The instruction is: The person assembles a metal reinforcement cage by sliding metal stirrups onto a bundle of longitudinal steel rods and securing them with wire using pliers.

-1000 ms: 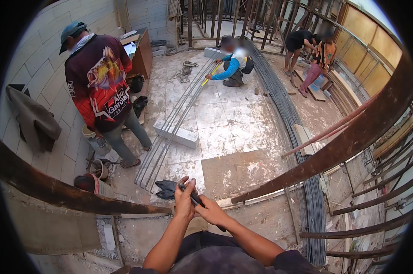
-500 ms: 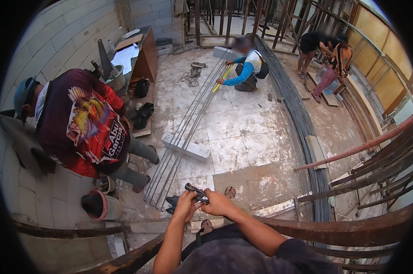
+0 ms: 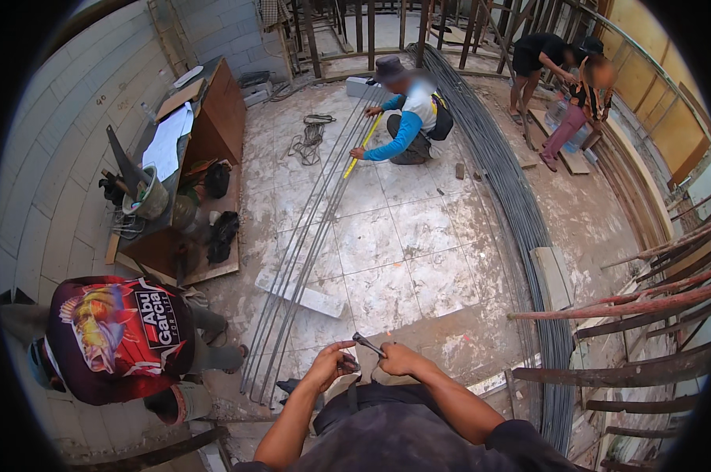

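Rods (image 3: 316, 216) across a scuffed tile floor (image 3: 379, 236)

A bare patch (image 3: 450, 334) lies nearest; beyond it, dirty pale tiles reach to brown posts (image 3: 371, 35) at the floor's far edge. A block wall (image 3: 37, 189) closes the left side.

At the floor's near left corner a person in a printed shirt (image 3: 119, 338) bends beside a bucket (image 3: 194, 401). From near there the rods run up the floor, crossing over a pale block (image 3: 322, 302). A red pole (image 3: 615, 305) juts in from the right, in front of a thick bundle (image 3: 513, 197) along the floor's right edge. A desk (image 3: 222, 118) stands by the wall, papers (image 3: 169, 145) on top. Farther up, a person in blue sleeves (image 3: 409, 126) squats at the rods, hands on a yellow tape (image 3: 362, 150). Two more people (image 3: 538, 57) are in the far right corner.

The dark tool (image 3: 368, 344) is in the right hand (image 3: 403, 359), closed around its handle. Its head slants up and left, just beside the fingertips of the left hand (image 3: 330, 366), whose fingers are apart and half curled; I cannot tell whether they hold anything.
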The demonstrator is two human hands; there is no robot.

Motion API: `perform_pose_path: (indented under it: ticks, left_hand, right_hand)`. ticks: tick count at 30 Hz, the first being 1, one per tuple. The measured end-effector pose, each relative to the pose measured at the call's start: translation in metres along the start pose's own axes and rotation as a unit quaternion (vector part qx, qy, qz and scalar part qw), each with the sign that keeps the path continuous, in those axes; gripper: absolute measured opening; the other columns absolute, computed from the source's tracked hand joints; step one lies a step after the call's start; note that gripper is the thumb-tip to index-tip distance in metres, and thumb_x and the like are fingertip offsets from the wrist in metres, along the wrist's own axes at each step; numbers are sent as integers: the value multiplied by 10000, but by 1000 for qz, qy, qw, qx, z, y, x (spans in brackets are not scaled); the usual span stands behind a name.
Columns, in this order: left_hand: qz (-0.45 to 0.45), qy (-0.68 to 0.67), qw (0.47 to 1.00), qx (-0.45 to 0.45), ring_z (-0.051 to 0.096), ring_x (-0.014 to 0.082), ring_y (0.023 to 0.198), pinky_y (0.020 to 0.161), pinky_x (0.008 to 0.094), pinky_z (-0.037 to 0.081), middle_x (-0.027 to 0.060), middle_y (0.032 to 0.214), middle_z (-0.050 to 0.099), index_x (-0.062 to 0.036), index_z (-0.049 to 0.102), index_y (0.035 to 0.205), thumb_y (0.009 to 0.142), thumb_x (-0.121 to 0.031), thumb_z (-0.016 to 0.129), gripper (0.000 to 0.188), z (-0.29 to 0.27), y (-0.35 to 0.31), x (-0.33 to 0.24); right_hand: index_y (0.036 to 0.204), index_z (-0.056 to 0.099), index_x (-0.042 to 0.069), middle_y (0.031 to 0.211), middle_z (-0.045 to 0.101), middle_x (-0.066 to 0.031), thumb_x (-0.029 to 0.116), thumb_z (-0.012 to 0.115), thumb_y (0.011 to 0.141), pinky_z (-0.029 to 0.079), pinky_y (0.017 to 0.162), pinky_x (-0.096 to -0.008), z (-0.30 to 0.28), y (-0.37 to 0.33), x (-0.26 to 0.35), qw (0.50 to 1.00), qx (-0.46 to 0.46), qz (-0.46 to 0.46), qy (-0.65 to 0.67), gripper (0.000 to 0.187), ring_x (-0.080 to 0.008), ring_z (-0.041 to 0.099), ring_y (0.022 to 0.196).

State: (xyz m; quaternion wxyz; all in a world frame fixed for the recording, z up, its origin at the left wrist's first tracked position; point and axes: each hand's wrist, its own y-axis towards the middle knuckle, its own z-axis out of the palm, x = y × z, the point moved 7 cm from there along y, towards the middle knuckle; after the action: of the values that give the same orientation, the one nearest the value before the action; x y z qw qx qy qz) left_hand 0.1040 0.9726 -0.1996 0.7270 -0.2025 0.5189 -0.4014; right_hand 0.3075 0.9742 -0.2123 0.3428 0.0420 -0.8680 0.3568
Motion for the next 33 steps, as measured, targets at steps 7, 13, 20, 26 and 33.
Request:
perform_pose_path:
  ticks: [7,13,20,26,33]
  left_hand:
    - [53,31,997,51,586,123,721,726,285,524,13,896,629,-9,573,1360,890,4,453,485,94,151,-162]
    - [30,12,999,41,512,108,709,671,273,462,17,872,580,11,576,1360,843,0,452,532,101,288,-233]
    - [25,0,999,38,418,102,608,574,291,366,-11,816,535,-48,626,1347,892,-238,439,527,106,437,-344]
    - [18,141,989,-38,465,86,625,595,293,389,-27,808,565,-75,701,1226,964,-386,613,416,80,548,-419]
    - [49,412,891,-186,697,192,787,736,365,521,105,814,751,-74,794,898,873,-449,764,377,33,670,-433]
  right_hand:
    - [1023,619,-33,917,697,-324,260,583,883,526,851,-536,-162,6,-183,966,-149,175,121,326,-514,676,930]
    - [1016,568,-13,794,681,-206,191,560,913,557,560,-433,-191,23,-322,867,-214,353,278,228,-319,714,641]
    - [1020,704,-92,824,696,-170,198,606,889,557,598,-465,-105,0,-447,859,-39,446,249,333,-291,690,662]
    - [1012,717,-77,834,700,-132,259,585,929,525,649,-417,-185,42,-415,898,-141,290,300,370,-239,665,692]
    - [955,672,-56,797,676,-144,201,587,902,495,612,-393,-358,103,-453,747,-310,400,432,275,-207,621,650]
